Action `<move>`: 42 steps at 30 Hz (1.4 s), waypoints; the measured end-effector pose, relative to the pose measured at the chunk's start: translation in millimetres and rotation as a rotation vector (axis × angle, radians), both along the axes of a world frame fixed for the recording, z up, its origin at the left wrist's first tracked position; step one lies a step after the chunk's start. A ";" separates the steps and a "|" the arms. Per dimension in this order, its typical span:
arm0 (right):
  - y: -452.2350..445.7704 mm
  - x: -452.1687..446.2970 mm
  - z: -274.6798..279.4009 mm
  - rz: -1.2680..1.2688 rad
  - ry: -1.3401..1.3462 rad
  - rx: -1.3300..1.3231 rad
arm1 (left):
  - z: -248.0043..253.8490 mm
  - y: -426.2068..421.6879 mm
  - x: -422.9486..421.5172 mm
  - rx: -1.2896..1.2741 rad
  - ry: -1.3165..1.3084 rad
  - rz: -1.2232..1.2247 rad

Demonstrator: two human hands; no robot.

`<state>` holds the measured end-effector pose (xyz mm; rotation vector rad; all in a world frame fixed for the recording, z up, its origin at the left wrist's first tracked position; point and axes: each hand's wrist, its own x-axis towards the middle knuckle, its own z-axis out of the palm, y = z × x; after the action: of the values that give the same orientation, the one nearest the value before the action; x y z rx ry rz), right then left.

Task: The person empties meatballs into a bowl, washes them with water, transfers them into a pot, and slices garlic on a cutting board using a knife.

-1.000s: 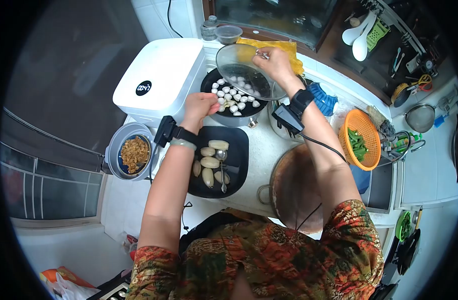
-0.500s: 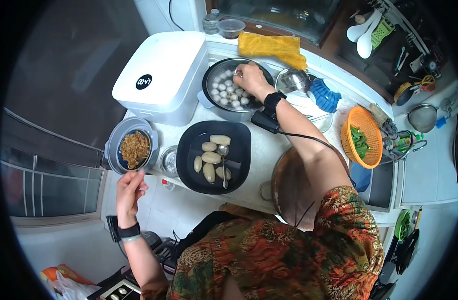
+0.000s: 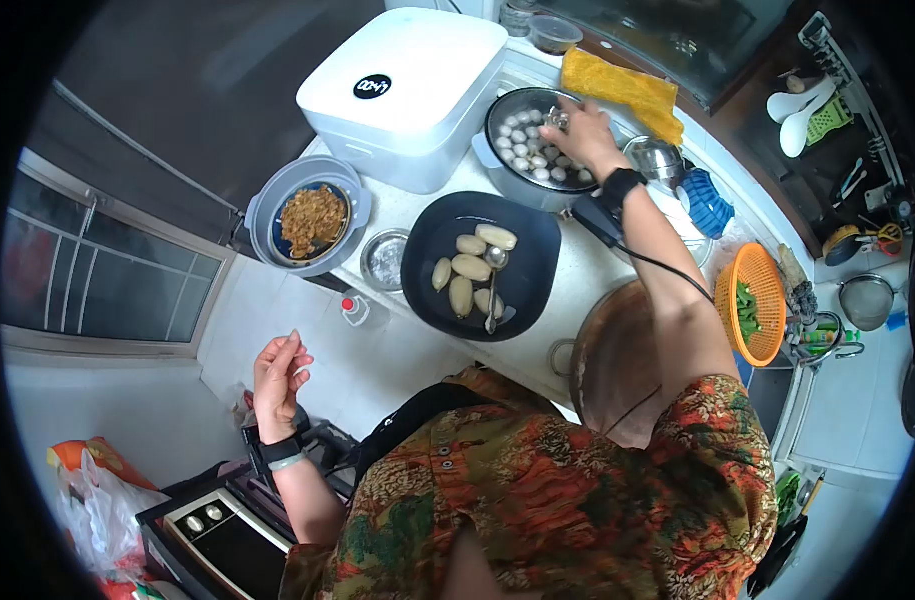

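My right hand (image 3: 583, 135) is at the clear knob (image 3: 556, 118) of a glass lid, which lies over a grey pot (image 3: 490, 165). Its thumb and fingers stand apart on either side of the knob. Several round whitish balls (image 3: 523, 140) show through the glass. My left hand (image 3: 281, 382) hangs over the floor, left of the counter, its fingers loosely bent and apart with nothing in them. Between my hands, a dark square pan (image 3: 425, 225) holds several pale, peeled oval pieces (image 3: 471, 267) and a metal spoon (image 3: 494, 285).
A white appliance (image 3: 408, 75) with a lit display stands behind the pans. At the left counter edge, a grey pot (image 3: 263, 200) contains a bowl of brown food (image 3: 313, 220), beside a small metal dish (image 3: 383, 262). A large round board (image 3: 618, 350) and an orange basket (image 3: 768, 335) are right.
My view has shifted, so the counter sits farther right. My left hand has drawn away from the bowl of brown food. My right fingers have loosened from their pinch on the lid knob.
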<state>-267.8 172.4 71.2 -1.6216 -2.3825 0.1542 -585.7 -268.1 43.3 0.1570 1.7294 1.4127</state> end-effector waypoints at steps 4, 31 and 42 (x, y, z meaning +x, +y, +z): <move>-69.1 52.4 47.8 0.341 0.377 0.056 | 2.3 -5.9 -8.8 0.013 0.054 -0.022; -419.6 397.4 -42.9 -0.793 0.148 -0.201 | -17.7 56.9 153.7 0.157 0.016 -0.483; -342.6 497.1 -118.0 -0.234 0.389 -0.047 | -11.3 0.6 323.9 -0.085 0.118 -0.365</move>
<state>229.4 -170.2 -46.8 -1.6946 -1.9004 0.4392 -261.8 -267.5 32.1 0.4912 1.7464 1.0789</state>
